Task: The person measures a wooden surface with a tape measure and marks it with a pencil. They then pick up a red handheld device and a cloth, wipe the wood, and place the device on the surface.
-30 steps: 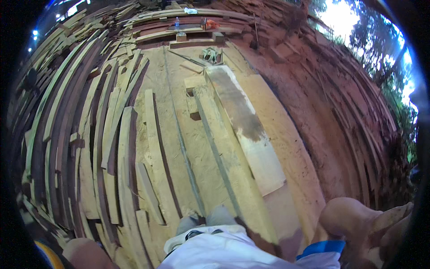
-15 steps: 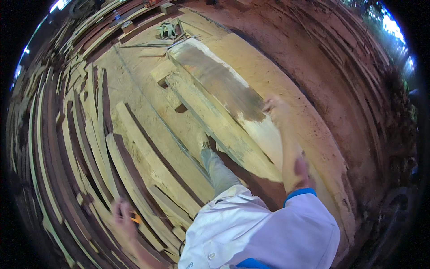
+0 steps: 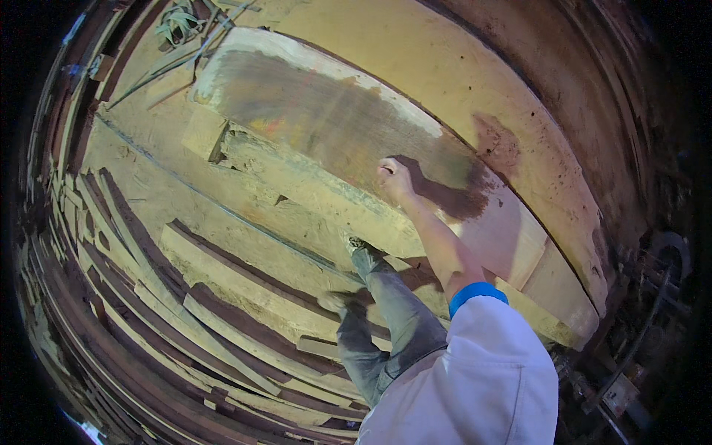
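A long, thick wood slab [image 3: 311,107] lies slantwise in front of me, with a broad dark, damp-looking patch over most of its top and paler wood at its edges and near end. My right hand [image 3: 395,180] is over the slab's left long side, at the dark patch, its fingers curled closed. Whatever they may hold is hidden, and I cannot tell whether they touch the wood. The arm's dark shadow falls on the slab beside it. My left hand is out of view.
A dusty beam [image 3: 297,167] runs along the slab's left side, near my shoe [image 3: 357,242]. Several loose boards [image 3: 245,271] lie at the left. A pale green tangled bundle [image 3: 178,26] and sticks lie at the far left. Metal machinery [image 3: 619,393] stands at the lower right.
The view has turned and come closer to the slab. My right hand has moved from the slab's right side to its left side. My left hand, earlier near something orange, has left view.
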`<state>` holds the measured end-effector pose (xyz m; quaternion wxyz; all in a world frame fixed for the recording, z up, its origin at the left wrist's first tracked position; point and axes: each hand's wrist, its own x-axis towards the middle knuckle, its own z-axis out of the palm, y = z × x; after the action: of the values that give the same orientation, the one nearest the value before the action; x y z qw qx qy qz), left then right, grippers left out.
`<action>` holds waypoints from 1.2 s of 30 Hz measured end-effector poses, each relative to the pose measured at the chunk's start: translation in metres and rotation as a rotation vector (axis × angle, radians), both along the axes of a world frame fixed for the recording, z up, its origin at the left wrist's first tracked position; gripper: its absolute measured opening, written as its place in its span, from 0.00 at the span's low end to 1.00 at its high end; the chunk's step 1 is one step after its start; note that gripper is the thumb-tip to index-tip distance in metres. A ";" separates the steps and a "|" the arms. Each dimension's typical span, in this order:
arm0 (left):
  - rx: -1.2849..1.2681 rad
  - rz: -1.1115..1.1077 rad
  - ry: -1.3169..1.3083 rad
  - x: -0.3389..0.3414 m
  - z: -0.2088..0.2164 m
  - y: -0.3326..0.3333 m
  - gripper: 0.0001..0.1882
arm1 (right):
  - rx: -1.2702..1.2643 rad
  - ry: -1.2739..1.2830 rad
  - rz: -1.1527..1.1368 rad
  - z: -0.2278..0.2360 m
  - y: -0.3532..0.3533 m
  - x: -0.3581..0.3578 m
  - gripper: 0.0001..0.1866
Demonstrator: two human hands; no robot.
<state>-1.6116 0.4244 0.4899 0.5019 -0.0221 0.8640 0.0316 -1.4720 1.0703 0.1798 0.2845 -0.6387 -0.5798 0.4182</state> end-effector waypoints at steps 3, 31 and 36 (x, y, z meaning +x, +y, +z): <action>-0.050 -0.005 -0.023 -0.022 0.006 0.024 0.10 | 0.086 -0.053 0.023 -0.005 0.004 -0.030 0.07; -0.199 -0.079 -0.119 -0.104 0.030 0.084 0.14 | 0.138 -0.411 -0.281 -0.009 0.182 0.027 0.07; -0.187 -0.081 -0.131 -0.105 0.030 0.082 0.14 | 0.148 -0.472 -0.254 -0.012 0.168 0.021 0.05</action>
<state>-1.7168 0.5064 0.5197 0.5538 -0.0360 0.8288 -0.0711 -1.4507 1.2385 0.1673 0.2377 -0.7634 -0.5745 0.1755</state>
